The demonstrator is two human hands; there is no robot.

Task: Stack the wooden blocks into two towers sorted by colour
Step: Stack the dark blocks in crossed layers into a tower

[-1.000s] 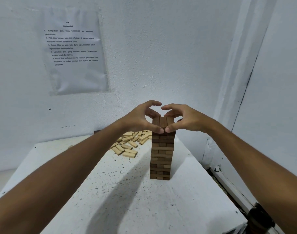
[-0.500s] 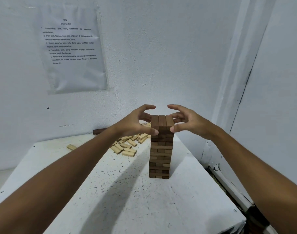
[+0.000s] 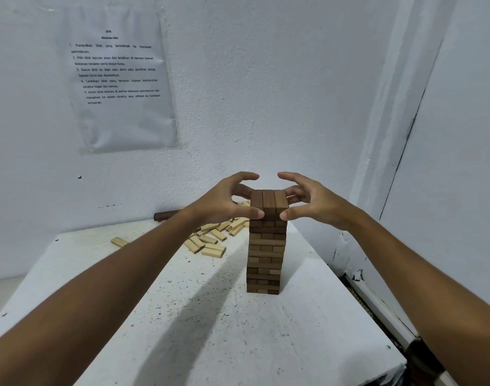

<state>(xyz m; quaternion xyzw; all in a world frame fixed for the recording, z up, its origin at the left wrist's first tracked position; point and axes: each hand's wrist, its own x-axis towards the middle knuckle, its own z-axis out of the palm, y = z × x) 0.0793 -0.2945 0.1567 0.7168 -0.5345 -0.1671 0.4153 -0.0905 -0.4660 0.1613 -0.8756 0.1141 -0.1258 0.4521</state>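
Dark wooden blocks are stacked into a single upright tower (image 3: 266, 240) at the centre of the frame, standing on a white speckled table (image 3: 210, 330). The top layer (image 3: 269, 201) is made of three dark blocks laid side by side, with their ends turned toward the camera.

The left hand (image 3: 224, 203) is held at the left side of that top layer, its fingers curved and spread apart. Its thumb tip is seen at the lower left corner of the layer, touching or nearly touching it; which of the two cannot be told. The index finger is arched above and behind the blocks. The right hand (image 3: 316, 203) is held in a mirrored pose at the right side, with fingers curved and spread, the thumb tip just beside the lower right corner and the index finger arched over the top. No block is gripped by either hand.

Light-coloured blocks (image 3: 213, 240) are scattered in a loose pile on the table behind the left forearm, left of centre. One light block (image 3: 119, 242) lies apart, further left. A dark cylindrical object (image 3: 167, 215) is seen at the table's far edge against the wall. A printed sheet (image 3: 118, 79) is fixed to the wall at upper left.
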